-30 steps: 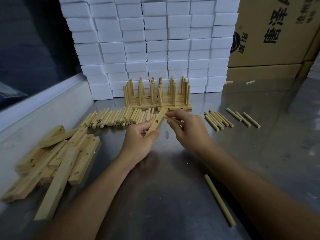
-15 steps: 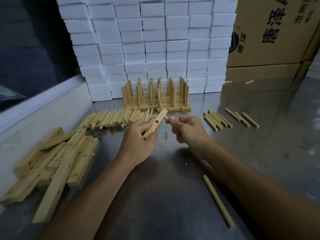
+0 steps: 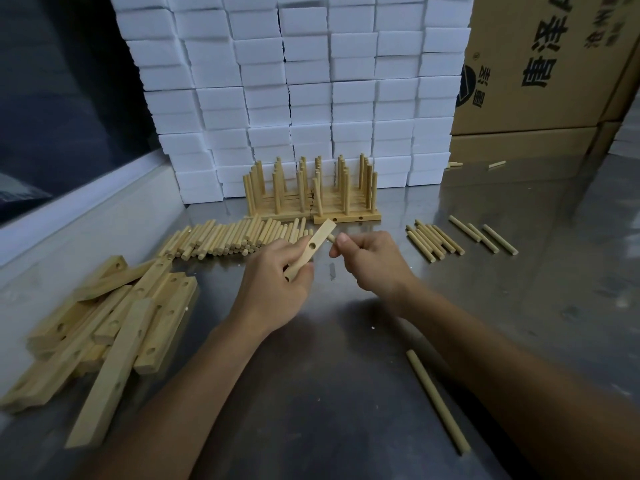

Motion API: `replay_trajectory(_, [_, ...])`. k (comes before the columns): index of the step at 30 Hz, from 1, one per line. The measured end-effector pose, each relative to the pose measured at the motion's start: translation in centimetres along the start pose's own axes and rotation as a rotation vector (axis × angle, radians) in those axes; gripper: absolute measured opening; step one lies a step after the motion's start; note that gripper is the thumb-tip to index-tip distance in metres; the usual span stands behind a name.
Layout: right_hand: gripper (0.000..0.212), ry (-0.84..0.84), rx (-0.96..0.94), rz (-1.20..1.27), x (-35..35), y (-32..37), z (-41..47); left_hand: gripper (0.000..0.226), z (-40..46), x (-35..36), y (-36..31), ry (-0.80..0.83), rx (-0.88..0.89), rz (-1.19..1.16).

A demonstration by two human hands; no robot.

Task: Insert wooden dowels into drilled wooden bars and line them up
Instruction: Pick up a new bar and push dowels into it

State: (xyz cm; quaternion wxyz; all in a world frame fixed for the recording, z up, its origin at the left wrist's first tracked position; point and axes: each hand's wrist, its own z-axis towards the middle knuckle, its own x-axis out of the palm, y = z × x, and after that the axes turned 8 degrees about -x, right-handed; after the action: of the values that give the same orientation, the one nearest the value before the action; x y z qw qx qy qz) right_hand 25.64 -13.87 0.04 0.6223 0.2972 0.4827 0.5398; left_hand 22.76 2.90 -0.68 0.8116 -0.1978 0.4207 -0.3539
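Observation:
My left hand (image 3: 277,282) grips a short drilled wooden bar (image 3: 313,245), tilted up to the right, with one hole showing near its middle. My right hand (image 3: 369,261) is curled round a dowel (image 3: 331,238); only the dowel's tip shows, just right of the bar's upper end. Whether tip and bar touch is unclear. Behind the hands stand finished bars with upright dowels (image 3: 311,195), lined up in rows.
A heap of loose drilled bars (image 3: 114,323) lies at the left. Dowels lie in a row (image 3: 228,237) behind my left hand and in a smaller group (image 3: 436,239) at the right. One long dowel (image 3: 438,400) lies near my right forearm. White foam blocks (image 3: 294,81) and cardboard boxes (image 3: 540,64) stand behind.
My right hand has closed into a fist round the dowel and brought its tip beside the bar's upper end. My left hand keeps the bar in nearly the same place.

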Motion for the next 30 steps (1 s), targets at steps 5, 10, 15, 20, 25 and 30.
replay_trajectory(5, [0.036, 0.015, 0.133, 0.179, -0.4, 0.0, -0.1, 0.043, 0.0, 0.4, 0.3, 0.010, -0.030, -0.006])
replay_trajectory(10, [0.027, -0.004, 0.069, 0.059, -0.4, -0.2, 0.0, 0.040, 0.0, 0.8, 0.4, 0.114, -0.366, -0.217])
replay_trajectory(15, [0.050, -0.060, 0.048, 0.102, -0.9, -0.3, 0.1, 0.035, 0.5, 0.2, 0.4, 0.066, -0.700, -0.490])
replay_trajectory(20, [0.042, -0.017, -0.003, -0.129, -0.7, -1.5, -0.2, 0.010, 1.2, -0.4, 0.3, -0.023, -0.977, -0.937])
replay_trajectory(25, [0.034, 0.034, -0.108, -0.546, -0.6, -2.1, 0.2, 0.015, 1.2, -0.6, 0.5, -0.060, -1.054, -1.085])
replay_trajectory(30, [0.019, 0.167, -0.148, -0.643, 0.4, -1.6, 0.7, 0.020, 1.2, -0.7, 0.7, -0.041, -1.045, -1.143])
